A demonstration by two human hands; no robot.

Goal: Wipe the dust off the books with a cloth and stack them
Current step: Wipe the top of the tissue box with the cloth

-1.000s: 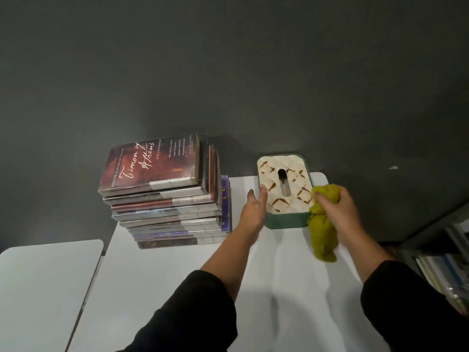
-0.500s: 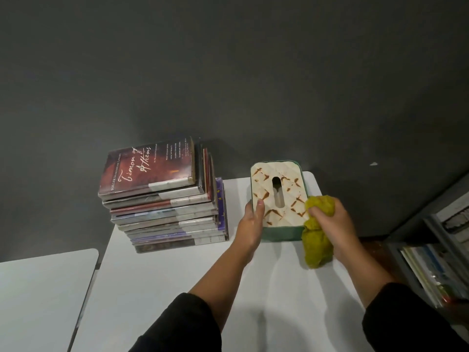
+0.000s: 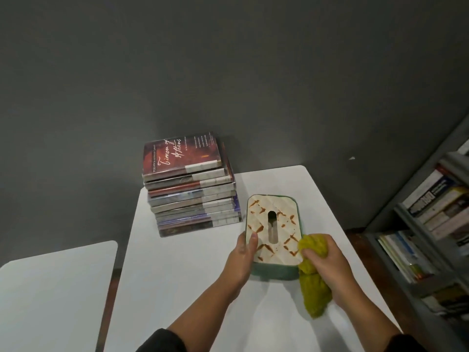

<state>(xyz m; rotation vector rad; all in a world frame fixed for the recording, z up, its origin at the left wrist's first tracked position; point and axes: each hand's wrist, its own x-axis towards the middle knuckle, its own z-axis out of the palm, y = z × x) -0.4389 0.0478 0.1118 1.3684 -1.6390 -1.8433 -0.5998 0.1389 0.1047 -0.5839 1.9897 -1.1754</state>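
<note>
The white counter [image 3: 193, 288] carries a tall stack of books [image 3: 193, 191] at its far left corner against the grey wall, squared up with a dark red cover on top; judging by that, the stacking looks largely or wholly done, though whether every volume has been wiped cannot be told. Just right of the stack sits a green tissue box [image 3: 275, 237] with a patterned cream lid. The left hand [image 3: 242, 260] has its grip curled round the box's left side, thumb lying on the lid. The right hand [image 3: 326, 260] has its grip closed round the bunched yellow-green cloth [image 3: 313, 288], pressed at the lid's near right corner. Compared with a second ago, the box has been drawn nearer the person and away from the wall.
</note>
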